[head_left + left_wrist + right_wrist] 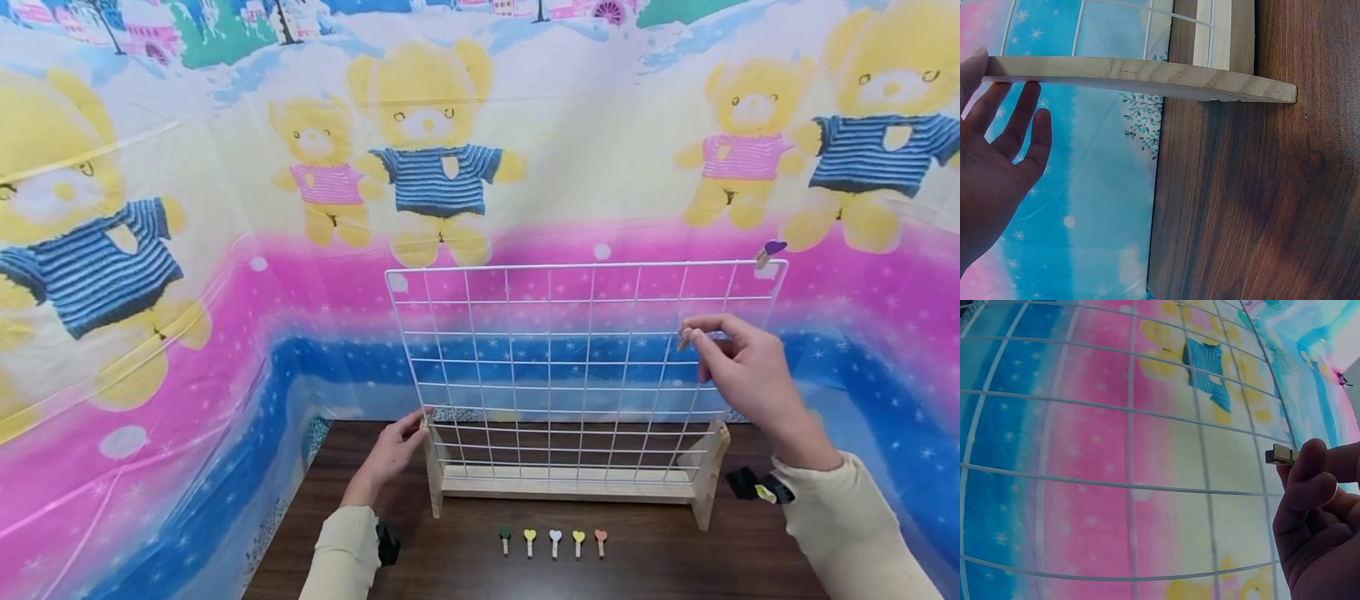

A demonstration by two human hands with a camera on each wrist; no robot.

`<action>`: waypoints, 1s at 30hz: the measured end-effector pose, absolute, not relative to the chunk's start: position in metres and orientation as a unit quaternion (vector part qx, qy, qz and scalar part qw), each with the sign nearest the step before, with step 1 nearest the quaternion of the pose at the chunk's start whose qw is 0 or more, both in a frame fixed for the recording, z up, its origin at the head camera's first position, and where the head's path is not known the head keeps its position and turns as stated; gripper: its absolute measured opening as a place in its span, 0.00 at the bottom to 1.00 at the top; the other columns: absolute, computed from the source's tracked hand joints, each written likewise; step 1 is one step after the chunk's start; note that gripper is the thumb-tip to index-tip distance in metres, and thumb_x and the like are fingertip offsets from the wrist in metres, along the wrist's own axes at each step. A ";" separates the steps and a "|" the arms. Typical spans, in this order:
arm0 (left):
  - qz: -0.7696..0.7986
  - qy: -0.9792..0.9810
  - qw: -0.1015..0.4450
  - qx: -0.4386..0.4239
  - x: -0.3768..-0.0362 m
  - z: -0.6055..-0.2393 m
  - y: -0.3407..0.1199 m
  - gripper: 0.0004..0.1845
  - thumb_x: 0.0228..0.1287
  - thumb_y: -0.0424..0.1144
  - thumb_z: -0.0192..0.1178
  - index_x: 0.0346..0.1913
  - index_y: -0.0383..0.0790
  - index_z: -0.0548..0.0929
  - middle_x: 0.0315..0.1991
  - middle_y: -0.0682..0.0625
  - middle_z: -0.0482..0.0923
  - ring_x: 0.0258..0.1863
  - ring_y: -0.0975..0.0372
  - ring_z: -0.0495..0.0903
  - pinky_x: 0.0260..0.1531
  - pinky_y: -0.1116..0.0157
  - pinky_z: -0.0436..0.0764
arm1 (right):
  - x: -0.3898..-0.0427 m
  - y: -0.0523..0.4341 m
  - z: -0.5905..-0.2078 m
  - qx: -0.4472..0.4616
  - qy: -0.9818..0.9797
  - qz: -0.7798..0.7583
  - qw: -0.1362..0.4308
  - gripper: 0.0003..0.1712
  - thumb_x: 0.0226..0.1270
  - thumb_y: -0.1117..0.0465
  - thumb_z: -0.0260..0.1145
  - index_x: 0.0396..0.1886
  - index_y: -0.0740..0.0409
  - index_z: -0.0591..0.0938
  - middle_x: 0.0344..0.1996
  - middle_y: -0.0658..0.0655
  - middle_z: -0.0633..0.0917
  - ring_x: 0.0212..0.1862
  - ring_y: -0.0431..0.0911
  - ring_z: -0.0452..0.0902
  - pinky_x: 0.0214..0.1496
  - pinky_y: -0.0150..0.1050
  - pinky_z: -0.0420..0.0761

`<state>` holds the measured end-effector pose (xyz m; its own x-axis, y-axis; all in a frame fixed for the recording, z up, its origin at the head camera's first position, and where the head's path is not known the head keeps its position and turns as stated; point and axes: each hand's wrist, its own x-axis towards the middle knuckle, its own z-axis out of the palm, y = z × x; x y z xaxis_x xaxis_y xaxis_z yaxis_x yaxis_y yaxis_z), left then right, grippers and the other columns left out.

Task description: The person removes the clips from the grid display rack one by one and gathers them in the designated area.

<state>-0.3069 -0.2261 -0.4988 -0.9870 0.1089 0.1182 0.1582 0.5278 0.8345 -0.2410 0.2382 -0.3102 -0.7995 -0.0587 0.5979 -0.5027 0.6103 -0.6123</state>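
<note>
A white wire grid [570,358] stands upright in a wooden base [570,483] on the dark table. My right hand [738,367] is raised at the grid's right side and pinches a small wooden clip [684,337] between thumb and forefinger; in the right wrist view the clip [1280,454] sticks out from the fingertips close to the wires [1132,481]. A purple heart clip [769,250] is fastened at the grid's top right corner. My left hand [393,450] rests with straight fingers against the base's left upright [1141,78].
Several heart-topped clips lie in a row on the table [465,567] before the base: green [506,537], yellow [529,540], white [555,542], yellow [578,542], orange [601,541]. A bear-print plastic backdrop [450,167] surrounds the table at back and sides.
</note>
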 end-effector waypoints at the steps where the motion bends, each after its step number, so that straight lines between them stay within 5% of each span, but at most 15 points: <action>1: -0.480 -0.873 0.026 -0.076 -0.307 -0.499 -0.226 0.21 0.71 0.37 0.52 0.66 0.45 0.72 0.57 0.41 0.74 0.54 0.51 0.74 0.49 0.51 0.74 | -0.240 0.238 -0.315 0.162 -0.859 0.407 0.266 0.12 0.72 0.56 0.58 0.49 0.53 0.81 0.16 0.52 0.78 0.16 0.42 0.71 0.12 0.35 0.63; 16: -0.485 -0.871 0.026 -0.075 -0.305 -0.498 -0.227 0.21 0.72 0.37 0.52 0.66 0.45 0.72 0.57 0.40 0.74 0.54 0.50 0.73 0.50 0.49 0.73 | -0.239 0.225 -0.396 0.141 -0.886 0.416 0.153 0.16 0.71 0.47 0.57 0.46 0.52 0.81 0.13 0.52 0.76 0.16 0.43 0.71 0.14 0.37 0.67; 30: -0.488 -0.869 0.021 -0.080 -0.306 -0.498 -0.227 0.21 0.72 0.36 0.52 0.66 0.47 0.72 0.57 0.40 0.74 0.55 0.50 0.73 0.50 0.49 0.73 | -0.238 0.214 -0.479 0.095 -0.900 0.420 0.062 0.09 0.66 0.53 0.64 0.39 0.53 0.83 0.14 0.48 0.75 0.16 0.42 0.70 0.17 0.35 0.67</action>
